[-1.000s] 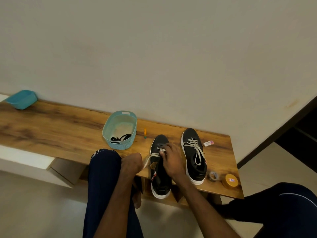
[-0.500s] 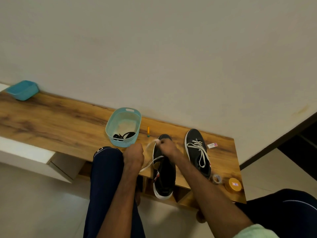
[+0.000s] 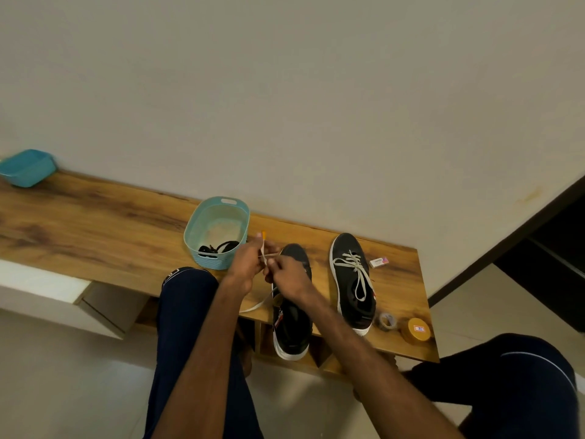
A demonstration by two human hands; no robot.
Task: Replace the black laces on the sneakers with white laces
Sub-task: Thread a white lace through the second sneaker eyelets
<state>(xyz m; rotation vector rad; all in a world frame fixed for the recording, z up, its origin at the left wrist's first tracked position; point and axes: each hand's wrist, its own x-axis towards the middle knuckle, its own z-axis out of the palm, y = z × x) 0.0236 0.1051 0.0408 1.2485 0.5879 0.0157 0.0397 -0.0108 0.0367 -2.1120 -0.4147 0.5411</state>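
near sneaker (image 3: pixel 292 324) eyelets hid by R hand (image 3: pixel 286 275) | blue tub (image 3: pixel 28 167) maybe clipped, L edge

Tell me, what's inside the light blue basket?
Black laces lie in the basket at its near end. Its near wall hides whatever sits lowest there.

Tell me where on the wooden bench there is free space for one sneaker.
The long bare stretch of the wooden bench between the dark teal tub and the light blue plastic basket is free. Right of the basket it is crowded: the black sneaker being laced, the white-laced black sneaker, a white eraser, a tape roll, a yellow tin.
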